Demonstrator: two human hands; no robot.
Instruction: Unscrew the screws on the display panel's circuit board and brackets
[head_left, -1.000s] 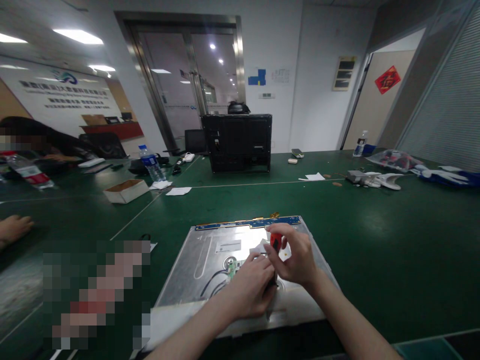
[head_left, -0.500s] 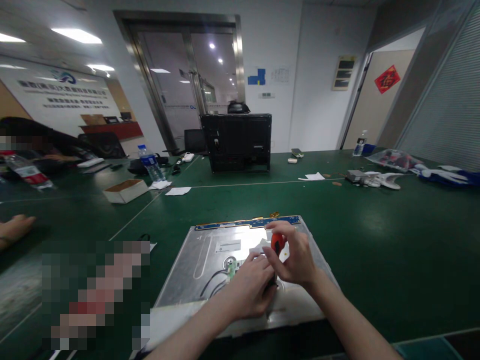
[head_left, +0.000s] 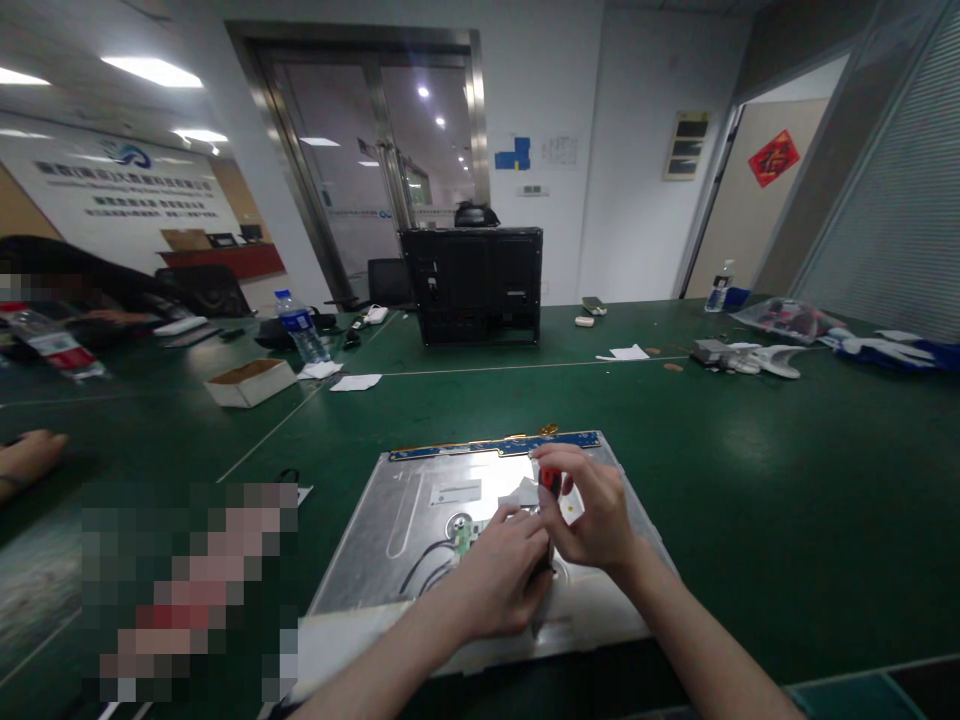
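A silver metal display panel (head_left: 420, 510) lies flat on the table, a blue circuit strip (head_left: 465, 449) along its far edge. Upright over it stands a screwdriver (head_left: 550, 481) with a red and black handle. My right hand (head_left: 596, 505) pinches that handle between thumb and fingers. Beside the tool, my left hand (head_left: 502, 570) rests low on the panel with curled fingers, which hide what they hold. The screwdriver's tip is hidden behind them too. A small green board (head_left: 463, 538) with dark cables sits just left of my left hand.
The green table (head_left: 750, 500) carries a black monitor-like frame (head_left: 480, 285), a small open box (head_left: 251, 383) and a water bottle (head_left: 302, 328). Left of me is another person's hand (head_left: 34, 460). White parts (head_left: 746, 357) lie at the right.
The screwdriver handle has turned in my right hand, showing more black, and my right fingers have closed in around it. My left hand keeps its place.
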